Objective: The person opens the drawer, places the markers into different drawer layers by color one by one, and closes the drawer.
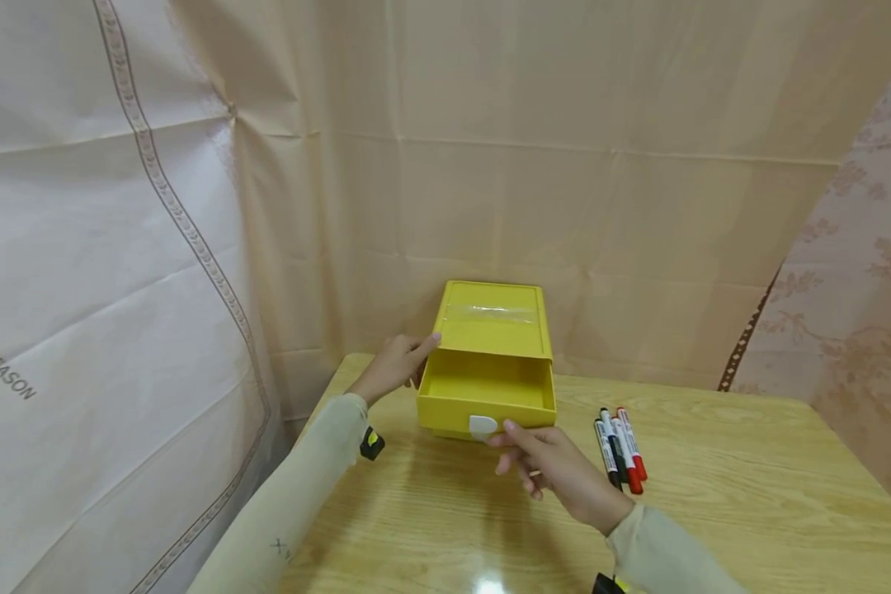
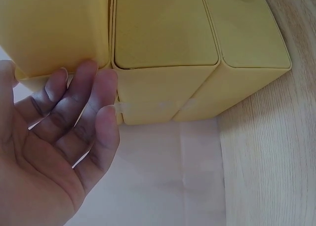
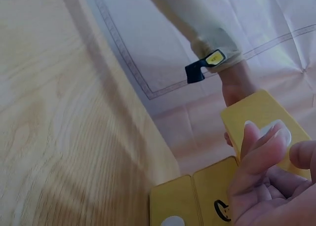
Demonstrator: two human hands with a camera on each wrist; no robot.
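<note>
A yellow drawer box (image 1: 493, 337) stands at the back of the table, with a strip of clear tape across its top. Its top drawer (image 1: 445, 411) is pulled partway out; nothing shows on the visible part of its floor. My left hand (image 1: 397, 367) rests against the box's left side, thumb by the top edge; its slightly bent fingers (image 2: 101, 95) touch the yellow wall in the left wrist view. At the drawer front, my right hand (image 1: 557, 470) holds the white handle (image 1: 483, 425) with curled fingertips, which partly cover the handle (image 3: 284, 132) in the right wrist view.
Several markers (image 1: 619, 450) with black, dark and red caps lie together right of the box on the wooden table (image 1: 713, 470). Lower drawers (image 3: 173, 201) sit beneath the pulled one. Hanging cloth (image 1: 490, 165) closes off the back and sides.
</note>
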